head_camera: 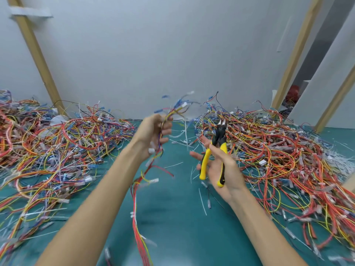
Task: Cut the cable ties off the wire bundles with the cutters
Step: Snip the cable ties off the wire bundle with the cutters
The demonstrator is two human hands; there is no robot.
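The cutters are right of the frame's centre, held upright in the right hand. Their yellow handles stand apart, and the metal tips at the top are a little open and point up. The thumb lies over one handle and the palm carries the other, while the fingers are rather straight on the left side of the tool. The bundle is just left of centre, gripped by the left hand, whose fingers are curled around it. Its upper ends, with blue and white connectors, fan out above the fist and are blurred. Its red and yellow wires hang down to the bottom edge. I cannot tell if a tie is on it. The two hands are near each other but apart, both above the green mat. Loose white ties lie on the mat between and below the hands. A left pile and a right pile of wires cover the mat at both sides. Behind is a white wall with leaning wooden slats.
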